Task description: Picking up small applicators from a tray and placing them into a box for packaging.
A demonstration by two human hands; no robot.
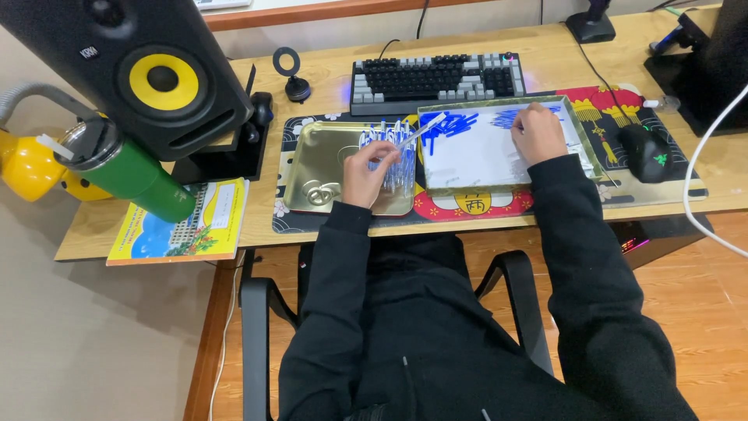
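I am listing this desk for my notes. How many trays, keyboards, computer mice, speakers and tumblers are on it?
Trays: 2, a gold tray and a white-lined tray
Keyboard: 1
Computer mouse: 1
Speaker: 1
Green tumbler: 1
Total: 6

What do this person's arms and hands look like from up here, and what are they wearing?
Both arms are covered to the wrist by long, loose black sleeves of a dark top. The left hand and right hand are bare: no gloves, and no rings, watch or markings that I can make out.
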